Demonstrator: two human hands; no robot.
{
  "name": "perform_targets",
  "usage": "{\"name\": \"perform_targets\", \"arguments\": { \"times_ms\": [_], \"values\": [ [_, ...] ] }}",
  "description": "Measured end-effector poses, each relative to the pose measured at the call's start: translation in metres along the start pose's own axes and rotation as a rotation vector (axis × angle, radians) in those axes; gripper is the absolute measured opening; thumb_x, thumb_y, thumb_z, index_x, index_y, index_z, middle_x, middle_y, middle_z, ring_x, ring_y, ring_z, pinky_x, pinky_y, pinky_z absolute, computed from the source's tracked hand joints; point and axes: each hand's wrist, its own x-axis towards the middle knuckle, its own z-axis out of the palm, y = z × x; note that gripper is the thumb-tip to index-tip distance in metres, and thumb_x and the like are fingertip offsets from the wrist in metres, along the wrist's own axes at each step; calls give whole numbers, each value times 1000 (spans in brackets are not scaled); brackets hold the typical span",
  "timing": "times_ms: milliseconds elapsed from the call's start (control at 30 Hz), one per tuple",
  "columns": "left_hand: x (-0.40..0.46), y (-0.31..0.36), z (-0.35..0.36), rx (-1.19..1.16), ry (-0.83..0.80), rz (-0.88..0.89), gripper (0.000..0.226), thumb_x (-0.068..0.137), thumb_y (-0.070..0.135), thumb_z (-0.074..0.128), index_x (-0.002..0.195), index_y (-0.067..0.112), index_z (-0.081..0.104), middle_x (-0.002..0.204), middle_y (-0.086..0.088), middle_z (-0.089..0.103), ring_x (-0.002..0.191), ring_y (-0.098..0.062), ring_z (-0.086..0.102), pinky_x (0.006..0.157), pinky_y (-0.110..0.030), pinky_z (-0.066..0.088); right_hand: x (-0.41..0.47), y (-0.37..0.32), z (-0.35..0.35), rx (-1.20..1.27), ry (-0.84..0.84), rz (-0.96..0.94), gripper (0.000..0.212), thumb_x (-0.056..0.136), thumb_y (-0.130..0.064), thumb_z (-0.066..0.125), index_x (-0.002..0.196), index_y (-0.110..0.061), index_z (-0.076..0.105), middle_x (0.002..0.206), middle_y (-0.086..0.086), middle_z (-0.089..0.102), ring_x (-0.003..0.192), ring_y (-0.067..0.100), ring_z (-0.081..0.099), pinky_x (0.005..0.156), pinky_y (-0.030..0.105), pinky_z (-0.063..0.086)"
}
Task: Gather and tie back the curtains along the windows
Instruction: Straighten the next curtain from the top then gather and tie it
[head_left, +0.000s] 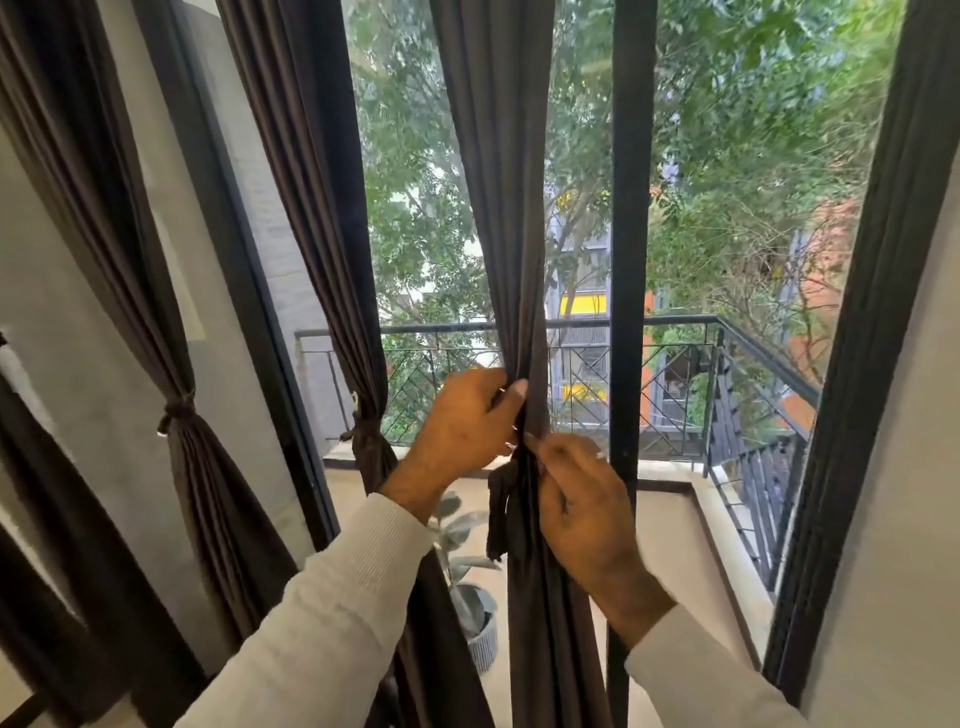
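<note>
Plain dark brown curtain (493, 208), white sleeves (332, 613)

Both arms up and in front, forearms converging from 7 and 5 o'clock toward centre, pale sleeves down to the wrists. Left hand (462, 415) is higher, back of hand to camera, fingers curled, thumb tip pointing to 3 o'clock, pinching. Right hand (582, 509) sits just below at 4 o'clock of the left, back of hand up, fingers curled, index and thumb pinched toward 11 o'clock. Fingertips of both nearly meet.
</note>
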Motion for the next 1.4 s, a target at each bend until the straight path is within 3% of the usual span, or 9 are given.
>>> {"name": "perform_targets", "arguments": {
  "times_ms": [133,267,467,633,833,1000,1133,1300,1400],
  "values": [
    [-4,-4,-6,-65,-86,7,33,94,33,81,109,4,73,83,-15,78,69,-34,78,56,-50,65,3,8,-8,46,-112,-64,40,94,0,55,124,-15,77,132,-1,62,123,23,61,108,35,49],
    [-4,0,-6,-61,10,-105,18,92,6,80,107,2,70,74,-18,77,59,-33,76,56,-55,65,8,5,-14,276,-49,166,30,100,5,58,110,-16,77,114,-11,73,109,10,70,89,22,55],
    [2,8,-1,-64,107,-249,29,84,8,80,100,7,56,72,-20,75,53,-34,75,58,-56,65,-7,-10,-19,105,-5,170,21,87,-29,86,98,-20,71,97,-12,61,95,8,64,81,20,51],
    [-1,21,-1,-112,111,-326,26,85,3,79,99,3,56,70,-20,76,54,-35,76,63,-58,66,-19,-6,-7,-62,-126,226,24,82,-45,85,89,-26,72,82,-13,61,76,8,58,71,38,54],
    [-3,23,-5,25,152,-277,23,85,8,81,93,9,59,83,-12,76,59,-29,77,62,-49,67,-19,-2,-18,-59,-169,260,7,88,-33,68,87,-26,70,80,-14,59,74,7,58,70,40,55],
    [-9,30,-8,83,75,-185,16,84,8,79,94,11,66,85,-9,78,60,-25,78,63,-46,68,8,10,-50,-204,-40,272,7,92,-17,78,98,-20,81,83,-13,56,75,14,60,73,27,48],
    [-15,43,-6,-42,-35,-184,22,82,4,78,100,6,66,86,-15,78,61,-30,78,65,-52,67,32,13,-40,75,-17,495,14,90,-10,78,98,-18,85,78,-14,75,72,-2,72,77,25,62],
    [-19,42,-6,-151,-24,-206,20,86,0,78,101,7,67,91,-17,77,64,-32,79,69,-54,68,21,-2,-27,582,-125,649,34,103,-2,60,111,-29,78,98,-8,82,94,13,78,88,26,62],
    [-17,41,-3,-180,-18,-219,19,86,1,78,101,3,67,88,-17,77,63,-33,79,70,-56,67,11,-8,-24,790,-231,661,25,104,-9,60,120,-24,72,107,-9,81,100,8,75,84,20,58]
  ]
}}
